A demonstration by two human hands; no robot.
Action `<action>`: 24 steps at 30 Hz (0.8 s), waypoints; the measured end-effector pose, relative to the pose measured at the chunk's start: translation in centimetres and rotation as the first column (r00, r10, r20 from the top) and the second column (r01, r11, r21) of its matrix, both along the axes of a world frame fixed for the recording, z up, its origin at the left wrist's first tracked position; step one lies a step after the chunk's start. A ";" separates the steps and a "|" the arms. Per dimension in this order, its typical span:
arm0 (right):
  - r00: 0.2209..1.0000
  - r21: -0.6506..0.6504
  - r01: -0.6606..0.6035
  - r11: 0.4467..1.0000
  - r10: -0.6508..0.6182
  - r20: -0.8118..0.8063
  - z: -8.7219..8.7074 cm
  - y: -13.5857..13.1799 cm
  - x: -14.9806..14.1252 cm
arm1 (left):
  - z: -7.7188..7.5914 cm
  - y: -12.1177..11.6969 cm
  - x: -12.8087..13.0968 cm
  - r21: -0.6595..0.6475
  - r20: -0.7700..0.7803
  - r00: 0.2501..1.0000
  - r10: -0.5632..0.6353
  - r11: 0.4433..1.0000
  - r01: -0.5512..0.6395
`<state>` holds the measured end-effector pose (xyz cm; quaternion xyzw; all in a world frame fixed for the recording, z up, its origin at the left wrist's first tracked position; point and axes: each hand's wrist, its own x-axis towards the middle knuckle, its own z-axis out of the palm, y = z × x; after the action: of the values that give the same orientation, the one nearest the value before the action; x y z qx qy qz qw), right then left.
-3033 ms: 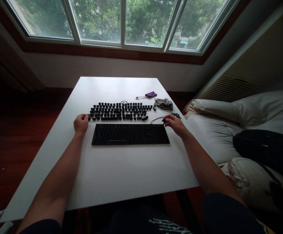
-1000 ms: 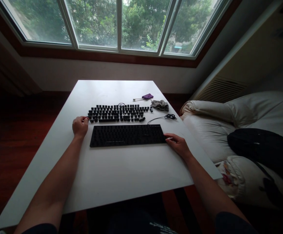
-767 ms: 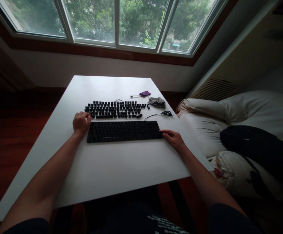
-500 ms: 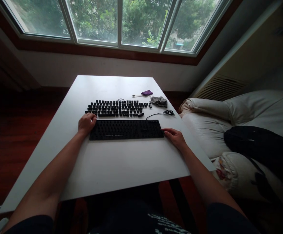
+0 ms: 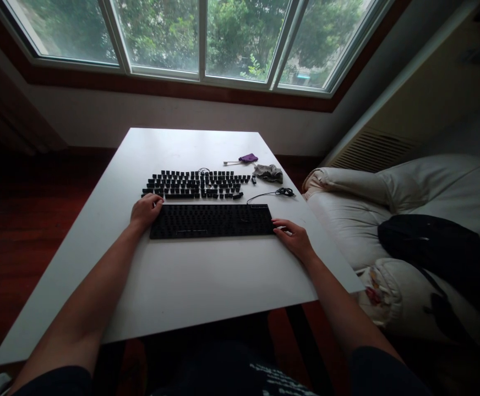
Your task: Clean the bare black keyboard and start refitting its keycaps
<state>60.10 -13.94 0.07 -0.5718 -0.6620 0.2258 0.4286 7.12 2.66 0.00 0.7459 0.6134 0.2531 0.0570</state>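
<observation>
So, keyboard [image 5: 211, 221] is flat on the table [image 5: 223, 275]; your left hand [image 5: 144, 210] and right hand [image 5: 295, 237] are at its ends, can't tell if gripping. Probably stiff, lightish; best held by short edges.

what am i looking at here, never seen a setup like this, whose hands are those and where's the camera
There is no robot: these are a person's bare hands, seen from a camera worn on their head. On the white table lies a black keyboard, with rows of loose keycaps behind it. A cable, a grey cloth and a purple cloth lie towards the right. The left hand is at the keyboard's left end, the right hand at its right; whether either grips it is unclear.
</observation>
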 end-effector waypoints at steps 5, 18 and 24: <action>1.000 -0.002 0.005 1.000 -0.005 0.000 -0.1 -0.1 0.2 | -0.1 0.2 -0.1 -0.002 0.006 1.000 -0.013 1.000 0.013; 0.999 -0.004 -0.033 0.999 0.033 0.005 0.0 -0.2 0.3 | -0.5 0.4 -0.3 -0.001 -0.028 1.000 -0.012 1.000 0.012; 0.998 0.012 -0.022 1.000 0.021 0.060 -0.2 -0.1 0.3 | -0.5 0.5 -0.3 -0.001 -0.025 1.000 -0.019 1.000 0.019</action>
<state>60.43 -14.03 -0.10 -0.5685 -0.6822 0.2090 0.4095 6.83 3.15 -0.54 0.7548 0.6070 0.2432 0.0520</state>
